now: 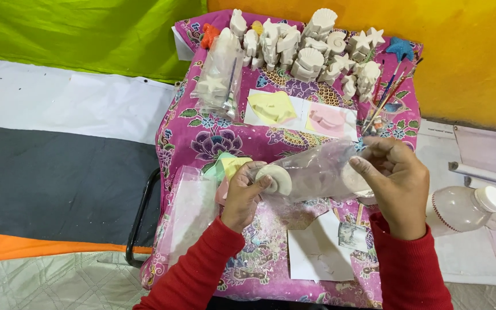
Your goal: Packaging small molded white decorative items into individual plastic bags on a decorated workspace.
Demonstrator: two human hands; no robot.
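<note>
The left hand pinches a round white shell shape, maybe plaster; the right hand holds the clear bag.

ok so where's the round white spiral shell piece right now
In the head view, the white spiral shell sits left of centre inside the clear plastic bag, pinched by the left hand above the pink floral cloth.

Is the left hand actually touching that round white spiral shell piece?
Touching. The head view shows the left hand with thumb and fingers wrapped around the white spiral shell piece, at the mouth of the clear plastic bag.
</note>
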